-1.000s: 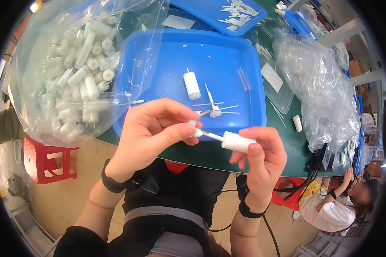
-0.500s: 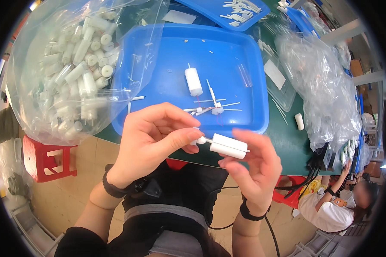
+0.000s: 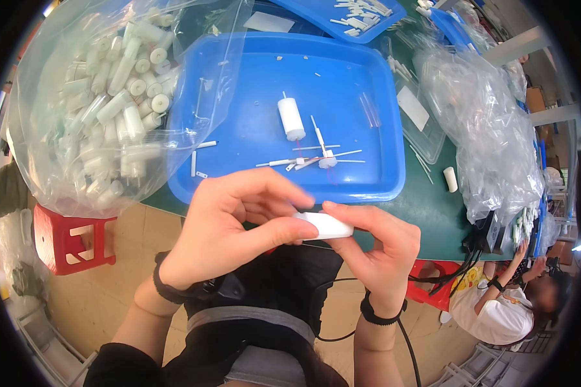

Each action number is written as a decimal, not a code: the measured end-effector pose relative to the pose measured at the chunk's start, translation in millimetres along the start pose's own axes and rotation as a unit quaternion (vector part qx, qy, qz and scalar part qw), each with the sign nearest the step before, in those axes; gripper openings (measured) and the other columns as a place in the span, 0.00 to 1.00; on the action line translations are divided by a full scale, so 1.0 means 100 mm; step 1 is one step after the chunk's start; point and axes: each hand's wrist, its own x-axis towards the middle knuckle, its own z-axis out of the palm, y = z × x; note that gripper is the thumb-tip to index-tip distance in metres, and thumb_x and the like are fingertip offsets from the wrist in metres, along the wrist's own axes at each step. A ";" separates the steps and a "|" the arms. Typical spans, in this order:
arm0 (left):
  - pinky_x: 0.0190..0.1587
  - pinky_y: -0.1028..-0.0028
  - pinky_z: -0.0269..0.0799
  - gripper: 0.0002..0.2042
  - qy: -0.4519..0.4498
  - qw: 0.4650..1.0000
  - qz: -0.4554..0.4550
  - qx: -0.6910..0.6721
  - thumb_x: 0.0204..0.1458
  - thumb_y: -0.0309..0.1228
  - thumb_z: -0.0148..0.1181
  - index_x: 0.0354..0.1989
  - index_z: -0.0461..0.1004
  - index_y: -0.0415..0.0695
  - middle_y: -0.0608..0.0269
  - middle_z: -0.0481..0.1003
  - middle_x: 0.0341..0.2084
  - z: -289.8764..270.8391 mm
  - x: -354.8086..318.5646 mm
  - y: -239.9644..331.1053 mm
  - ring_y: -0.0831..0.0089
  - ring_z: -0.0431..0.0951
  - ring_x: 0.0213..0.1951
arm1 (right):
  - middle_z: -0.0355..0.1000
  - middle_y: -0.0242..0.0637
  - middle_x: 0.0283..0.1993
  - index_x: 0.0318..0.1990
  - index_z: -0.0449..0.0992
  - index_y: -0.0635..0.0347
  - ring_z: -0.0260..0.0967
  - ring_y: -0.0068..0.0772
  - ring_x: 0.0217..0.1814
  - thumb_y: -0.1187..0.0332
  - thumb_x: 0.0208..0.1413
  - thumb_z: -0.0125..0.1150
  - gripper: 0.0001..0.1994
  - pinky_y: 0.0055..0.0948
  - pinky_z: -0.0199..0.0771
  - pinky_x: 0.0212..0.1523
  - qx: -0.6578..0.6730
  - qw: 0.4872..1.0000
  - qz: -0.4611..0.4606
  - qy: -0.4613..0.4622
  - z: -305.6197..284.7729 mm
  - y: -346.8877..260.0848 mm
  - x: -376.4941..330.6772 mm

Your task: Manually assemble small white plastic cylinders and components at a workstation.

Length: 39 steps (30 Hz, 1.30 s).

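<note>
A white plastic cylinder [image 3: 330, 226] is held level between my hands, in front of the near rim of the blue tray [image 3: 394, 116]. My left hand [image 3: 232, 226] has its thumb on the cylinder's left end, its fingers curled behind. My right hand [image 3: 381, 242] pinches the right end between thumb and fingers. The small white part and the rod are hidden at the left end. In the tray lie another white cylinder [image 3: 290, 119] with a thin rod at its top, and a small round white cap [image 3: 328, 162] among several thin white rods.
To the left, a clear plastic bag [image 3: 122, 122] bulges with white cylinders. A second blue tray [image 3: 361, 32] with small white pieces stands at the back. Crumpled clear bags [image 3: 484, 135] and a loose white cylinder [image 3: 450, 180] lie at right. A person [image 3: 497, 303] sits at lower right.
The small white part and rod have come together with the cylinder, which now shows as one body. My right hand has moved left and closed on it; the hands are nearer each other.
</note>
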 end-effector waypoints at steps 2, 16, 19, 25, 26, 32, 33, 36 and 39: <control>0.36 0.72 0.76 0.14 0.024 0.996 0.082 0.004 0.38 0.19 0.69 0.35 0.75 0.32 0.52 0.77 0.29 0.04 0.03 0.01 0.68 0.79 0.34 | 0.77 0.35 0.32 0.38 0.79 0.58 0.75 0.29 0.31 0.79 0.40 0.65 0.14 0.22 0.73 0.32 -0.023 1.000 -0.006 -0.012 -0.02 -0.05 0.04; 0.41 0.76 0.76 0.13 0.033 0.983 0.165 0.072 0.40 0.14 0.64 0.38 0.76 0.35 0.53 0.75 0.38 -0.13 -0.06 -0.13 0.71 0.77 0.39 | 0.70 0.45 0.47 0.40 0.74 0.59 0.60 0.53 0.56 0.63 0.49 0.61 0.13 0.42 0.60 0.56 -0.409 0.912 -0.030 -0.006 -0.17 0.43 0.55; 0.43 0.73 0.76 0.15 0.055 0.985 0.157 0.042 0.40 0.13 0.64 0.39 0.74 0.34 0.52 0.74 0.39 -0.17 -0.06 -0.12 0.69 0.77 0.40 | 0.71 0.41 0.40 0.34 0.70 0.61 0.66 0.45 0.48 0.68 0.49 0.62 0.09 0.38 0.65 0.49 -0.289 0.956 0.048 0.000 -0.20 0.15 0.55; 0.41 0.71 0.72 0.13 0.077 0.988 0.134 0.004 0.35 0.13 0.65 0.30 0.72 0.37 0.50 0.75 0.34 -0.10 -0.07 -0.09 0.66 0.76 0.39 | 0.69 0.34 0.33 0.35 0.66 0.63 0.68 0.26 0.36 0.81 0.44 0.63 0.13 0.24 0.67 0.39 0.188 0.972 0.133 0.041 -0.16 -0.13 0.16; 0.41 0.71 0.72 0.13 0.075 0.988 0.137 0.007 0.35 0.13 0.65 0.30 0.72 0.37 0.50 0.75 0.34 -0.10 -0.07 -0.10 0.66 0.76 0.39 | 0.69 0.35 0.34 0.38 0.67 0.64 0.68 0.25 0.36 0.83 0.43 0.63 0.14 0.23 0.67 0.39 0.210 0.969 0.124 0.048 -0.14 -0.16 0.13; 0.42 0.70 0.72 0.12 0.059 0.986 0.155 0.020 0.36 0.13 0.65 0.29 0.72 0.38 0.50 0.76 0.33 -0.09 -0.08 -0.13 0.65 0.77 0.38 | 0.71 0.40 0.36 0.39 0.74 0.66 0.70 0.29 0.36 0.82 0.38 0.68 0.16 0.23 0.69 0.38 0.143 0.986 0.007 0.087 -0.25 -0.02 -0.05; 0.41 0.70 0.72 0.12 0.061 0.986 0.155 0.020 0.36 0.13 0.65 0.29 0.72 0.38 0.50 0.76 0.33 -0.06 -0.06 -0.13 0.65 0.77 0.38 | 0.72 0.40 0.35 0.37 0.75 0.65 0.70 0.29 0.35 0.81 0.37 0.68 0.16 0.23 0.69 0.36 0.112 0.992 -0.011 0.060 -0.21 -0.01 -0.02; 0.41 0.70 0.73 0.11 0.072 0.983 0.169 0.030 0.37 0.12 0.65 0.29 0.73 0.37 0.50 0.76 0.33 -0.03 -0.06 -0.17 0.65 0.77 0.38 | 0.73 0.39 0.33 0.35 0.76 0.64 0.71 0.28 0.32 0.80 0.36 0.70 0.15 0.22 0.70 0.32 0.112 0.992 -0.015 0.057 -0.04 -0.03 0.00; 0.40 0.74 0.74 0.10 0.056 0.972 0.216 0.068 0.40 0.13 0.64 0.31 0.74 0.36 0.51 0.76 0.34 -0.06 -0.06 -0.23 0.68 0.78 0.38 | 0.73 0.40 0.33 0.35 0.76 0.64 0.71 0.28 0.31 0.81 0.35 0.70 0.15 0.22 0.70 0.30 0.133 0.989 -0.023 0.065 0.01 0.01 -0.03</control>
